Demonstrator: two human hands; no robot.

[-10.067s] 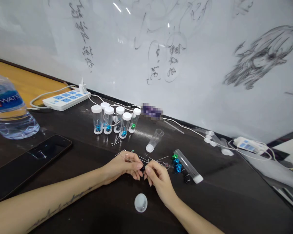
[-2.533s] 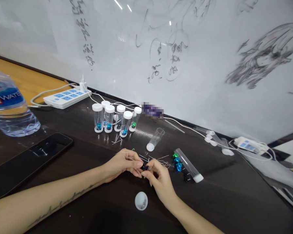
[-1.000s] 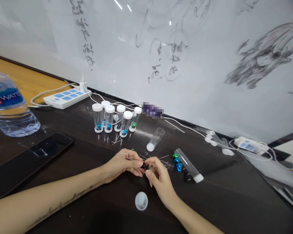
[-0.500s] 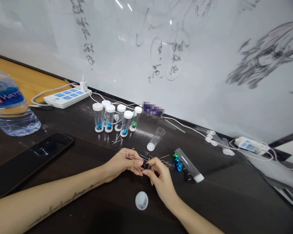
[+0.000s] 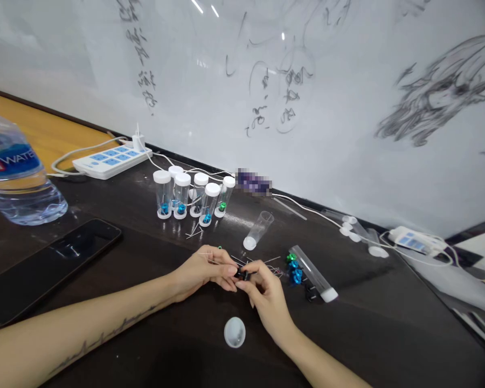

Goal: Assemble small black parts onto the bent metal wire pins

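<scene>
Near the middle of the dark table, my left hand pinches a small black part between thumb and fingers. My right hand grips the same part from the other side, fingertips almost meeting the left ones. Its exact kind is too small to make out. Thin pale wires stick out by the left fingers. Behind the right hand lie loose thin wires. Green and blue metallic pieces and black pieces sit to its right, beside a clear tube with a white cap. A round whitish cap stands in front.
Several capped clear tubes with small coloured pieces stand at the back. An uncapped tube lies behind my hands. A phone, water bottle and power strip are leftward; white caps and another strip rightward.
The black part shows slightly more between my fingertips, and my right fingers have shifted a little on it. Everything else stays where it was.
</scene>
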